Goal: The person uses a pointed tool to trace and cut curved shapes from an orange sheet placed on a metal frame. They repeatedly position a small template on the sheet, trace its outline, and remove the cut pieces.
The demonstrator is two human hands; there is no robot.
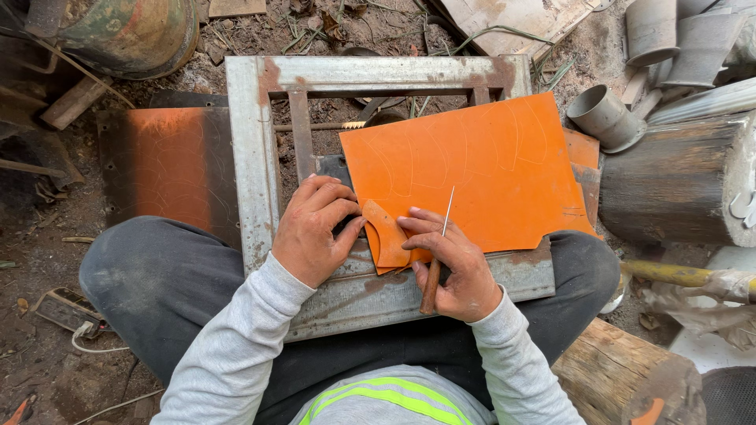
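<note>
Sheets: one orange sheet (pixel 480 173) lay on the metal frame (pixel 256 149).
Left hand (pixel 311 232): fingers curled, pinched a curved template (pixel 386 232) at the sheet's near edge.
Right hand (pixel 457 264): gripped one awl (pixel 437 260), pressing the template.

A rusty orange metal plate (pixel 169 165) lies flat on the dirt ground (pixel 47 236) at the left. At top left sits a worn green drum (pixel 130 27), with a wood block (pixel 72 102) just below it. At the right, a short grey pipe piece (pixel 605 116) lies beside a large dark log (pixel 669 185); 2 more grey pipe pieces (pixel 677 35) rest above. A yellow handle (pixel 669 273) juts in from the right, above another log (pixel 622 374). A pale board (pixel 512 20) lies at top centre.
</note>
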